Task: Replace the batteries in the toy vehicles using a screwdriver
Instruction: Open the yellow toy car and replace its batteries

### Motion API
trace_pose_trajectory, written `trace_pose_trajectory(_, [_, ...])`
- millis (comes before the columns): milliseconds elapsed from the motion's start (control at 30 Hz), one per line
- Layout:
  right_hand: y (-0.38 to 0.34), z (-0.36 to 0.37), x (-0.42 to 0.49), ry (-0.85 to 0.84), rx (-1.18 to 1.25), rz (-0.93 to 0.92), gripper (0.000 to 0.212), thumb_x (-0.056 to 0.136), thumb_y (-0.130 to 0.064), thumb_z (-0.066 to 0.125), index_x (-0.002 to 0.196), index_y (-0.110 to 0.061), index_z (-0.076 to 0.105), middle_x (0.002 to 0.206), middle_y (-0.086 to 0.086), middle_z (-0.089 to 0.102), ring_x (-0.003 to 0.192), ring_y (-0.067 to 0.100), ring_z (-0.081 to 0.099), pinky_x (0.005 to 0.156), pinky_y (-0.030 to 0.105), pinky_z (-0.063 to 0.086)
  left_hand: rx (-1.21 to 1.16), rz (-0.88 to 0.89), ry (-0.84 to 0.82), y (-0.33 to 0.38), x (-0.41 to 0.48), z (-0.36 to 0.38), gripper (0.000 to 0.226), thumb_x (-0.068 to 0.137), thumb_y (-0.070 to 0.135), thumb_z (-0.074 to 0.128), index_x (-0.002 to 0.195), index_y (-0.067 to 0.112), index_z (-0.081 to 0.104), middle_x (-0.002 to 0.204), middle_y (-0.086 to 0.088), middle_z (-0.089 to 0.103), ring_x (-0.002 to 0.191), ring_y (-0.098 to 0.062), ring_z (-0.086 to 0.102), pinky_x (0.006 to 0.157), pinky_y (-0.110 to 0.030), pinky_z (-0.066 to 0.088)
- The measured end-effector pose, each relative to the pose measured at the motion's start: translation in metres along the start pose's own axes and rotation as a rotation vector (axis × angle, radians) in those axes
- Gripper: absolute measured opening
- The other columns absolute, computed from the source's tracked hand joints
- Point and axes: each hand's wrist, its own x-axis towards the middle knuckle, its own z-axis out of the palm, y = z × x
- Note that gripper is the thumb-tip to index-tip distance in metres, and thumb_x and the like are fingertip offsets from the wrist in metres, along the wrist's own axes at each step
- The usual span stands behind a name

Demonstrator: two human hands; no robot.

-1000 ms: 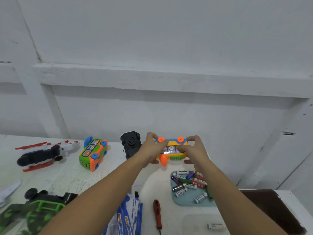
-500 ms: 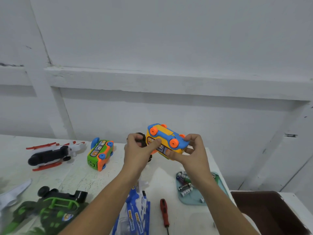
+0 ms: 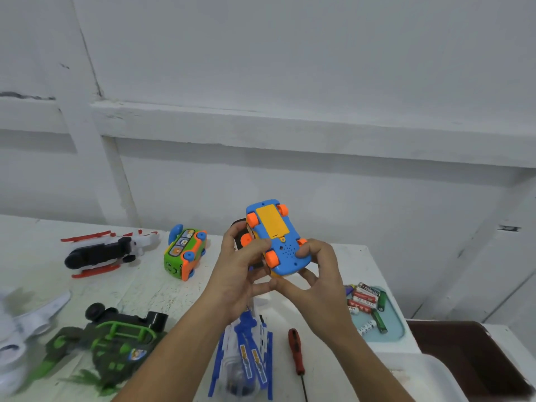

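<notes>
I hold a blue and yellow toy car (image 3: 275, 236) with orange wheels above the table, turned belly-up so its yellow battery cover and speaker holes face me. My left hand (image 3: 242, 265) grips its left side and my right hand (image 3: 319, 274) cradles its right end from below. A red-handled screwdriver (image 3: 296, 353) lies on the table below my hands. A pale blue tray (image 3: 391, 329) at the right carries several loose batteries (image 3: 365, 300).
On the white table lie a green and orange toy bus (image 3: 185, 253), a black and white helicopter (image 3: 107, 253), a green camouflage vehicle (image 3: 113, 343), a blue and white toy (image 3: 246, 361) and a white toy (image 3: 17, 338). A dark brown bin (image 3: 470, 352) sits at the right.
Both hands lifted the toy car off the table and rolled it over, so its underside now faces up and toward me. My view dipped lower and closer.
</notes>
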Motion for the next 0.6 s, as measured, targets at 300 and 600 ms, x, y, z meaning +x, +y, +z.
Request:
trace_pose_trajectory(300, [-0.013,-0.028,0.004,-0.184,0.43,0.394,0.048,0.067,0.004,0.056,0.106,-0.021,0.046,0.108,0.015,0.064,0.098,0.03,0.066,0.085,0.044,0.056,0.064,-0.023,-0.042,-0.008,-0.007,-0.018,0.044,0.092,0.01,0.061,0.117,0.046,0.054,0.112,-0.013,0.071,0.088,-0.038,0.073,0.07,-0.054,0.059])
trace_pose_trajectory(600, [0.013,-0.012,-0.009,-0.701,-0.952,0.641,0.049,0.088,-0.018,0.065,0.133,-0.021,0.045,0.111,0.002,0.055,0.08,0.014,0.058,0.069,0.027,0.053,0.076,-0.059,-0.031,-0.012,-0.011,-0.024,0.049,0.092,0.011,0.06,0.129,0.041,0.05,0.114,-0.014,0.07,0.088,-0.037,0.073,0.067,-0.05,0.06])
